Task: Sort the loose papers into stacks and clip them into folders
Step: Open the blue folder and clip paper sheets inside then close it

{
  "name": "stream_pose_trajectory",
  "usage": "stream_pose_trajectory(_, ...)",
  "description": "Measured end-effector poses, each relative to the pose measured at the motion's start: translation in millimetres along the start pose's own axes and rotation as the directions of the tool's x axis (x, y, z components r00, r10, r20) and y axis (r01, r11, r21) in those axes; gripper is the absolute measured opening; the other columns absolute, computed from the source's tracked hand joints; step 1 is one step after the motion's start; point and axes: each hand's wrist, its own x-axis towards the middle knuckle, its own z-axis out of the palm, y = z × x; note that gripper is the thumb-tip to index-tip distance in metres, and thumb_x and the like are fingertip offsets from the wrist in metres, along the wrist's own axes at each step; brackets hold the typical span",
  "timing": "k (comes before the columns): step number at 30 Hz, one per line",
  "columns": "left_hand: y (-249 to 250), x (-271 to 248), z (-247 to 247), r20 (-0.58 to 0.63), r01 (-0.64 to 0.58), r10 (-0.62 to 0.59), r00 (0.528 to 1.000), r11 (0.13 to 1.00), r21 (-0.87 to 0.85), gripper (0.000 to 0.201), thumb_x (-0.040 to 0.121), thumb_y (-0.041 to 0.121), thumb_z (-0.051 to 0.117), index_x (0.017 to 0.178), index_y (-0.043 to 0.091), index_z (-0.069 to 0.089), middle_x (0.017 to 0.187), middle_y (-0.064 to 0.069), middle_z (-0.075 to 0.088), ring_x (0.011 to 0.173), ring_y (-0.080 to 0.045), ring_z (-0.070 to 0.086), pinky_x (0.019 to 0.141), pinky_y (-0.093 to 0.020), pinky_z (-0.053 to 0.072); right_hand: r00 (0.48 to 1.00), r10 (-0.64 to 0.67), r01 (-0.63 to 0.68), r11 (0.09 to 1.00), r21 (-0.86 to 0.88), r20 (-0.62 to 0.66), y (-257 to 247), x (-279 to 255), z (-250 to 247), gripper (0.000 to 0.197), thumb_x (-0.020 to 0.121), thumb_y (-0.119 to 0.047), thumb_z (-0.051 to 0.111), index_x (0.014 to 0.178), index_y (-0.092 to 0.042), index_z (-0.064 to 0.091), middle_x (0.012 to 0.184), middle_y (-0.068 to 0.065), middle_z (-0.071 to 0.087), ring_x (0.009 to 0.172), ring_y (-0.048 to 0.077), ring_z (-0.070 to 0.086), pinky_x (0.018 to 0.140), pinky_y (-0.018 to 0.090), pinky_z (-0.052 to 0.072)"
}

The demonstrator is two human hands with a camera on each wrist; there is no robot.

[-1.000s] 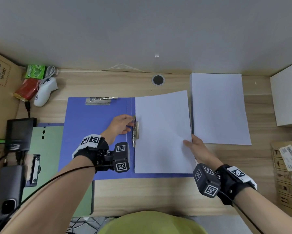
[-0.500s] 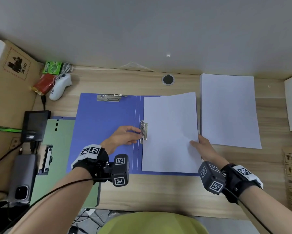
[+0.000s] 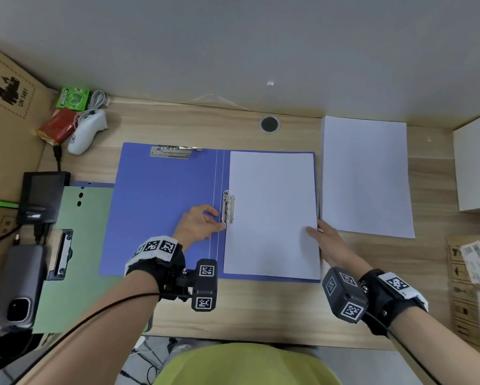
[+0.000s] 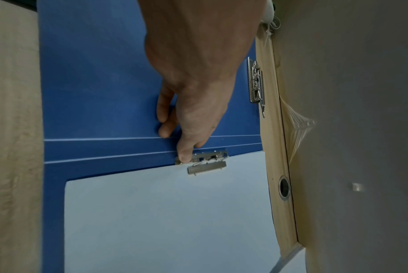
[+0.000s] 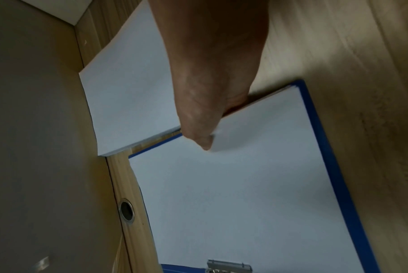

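Note:
A blue folder [image 3: 163, 212] lies open at the desk's middle. A white paper stack [image 3: 272, 212] lies flat in its right half. The metal spine clip [image 3: 228, 207] has its bar down on the stack's left edge, plainest in the left wrist view [image 4: 207, 164]. My left hand [image 3: 218, 218] has its thumb on the near end of the clip lever [image 4: 184, 157], the other fingers curled on the blue cover. My right hand [image 3: 314, 230] pinches the stack's right edge, thumb on top [image 5: 205, 142]. A second white stack [image 3: 366, 176] lies loose to the right.
A green folder [image 3: 77, 245] with its own clip lies at the left, beside a phone [image 3: 19, 287] and a black device [image 3: 43, 193]. A second clip [image 3: 172, 152] sits on the blue cover's far edge. Cardboard boxes [image 3: 472, 287] and a white box [image 3: 478, 168] stand at the right.
The paper stack, tilted and partly lifted before, now lies flat and square in the folder's right half. The clip bar has come down onto its left edge. My left hand slid nearer along the clip.

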Motion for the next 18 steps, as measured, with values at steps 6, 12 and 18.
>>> stream_pose_trajectory(6,5.8,8.8,2.1,0.005,-0.006,0.005,1.0,0.988,0.157,0.021,0.07,0.028,0.081,0.082,0.025,0.064,0.083,-0.004,0.072,0.068,-0.021,0.066,0.076,-0.039,0.06,0.999,0.025,-0.023,0.999,0.049,-0.043,6.2,-16.9,-7.2,0.017,0.097,-0.01,0.048,0.114,-0.014,0.053,0.103,0.01,0.063,0.09,0.027,0.059,0.079,0.038,0.044)
stream_pose_trajectory(12,15.8,6.9,-15.0,0.074,-0.016,0.015,0.997,1.0,0.008,0.019,0.079,0.003,0.075,0.091,0.011,0.063,0.078,-0.007,0.064,0.06,-0.017,0.058,0.052,-0.018,0.049,0.998,0.051,-0.051,0.999,0.002,-0.043,10.3,-38.3,-19.0,0.017,0.1,-0.01,0.044,0.111,-0.01,0.056,0.098,0.012,0.067,0.077,0.026,0.065,0.065,0.03,0.051)
stream_pose_trajectory(18,60.1,7.6,0.1,0.028,-0.151,0.159,0.987,0.969,-0.195,0.016,0.091,0.003,0.059,0.102,0.014,0.062,0.088,-0.004,0.062,0.069,-0.014,0.058,0.065,-0.019,0.049,0.983,0.047,-0.038,0.998,0.057,-0.176,16.6,-50.1,-55.8,0.016,0.099,-0.009,0.044,0.107,-0.012,0.058,0.092,0.005,0.068,0.078,0.026,0.062,0.076,0.035,0.047)
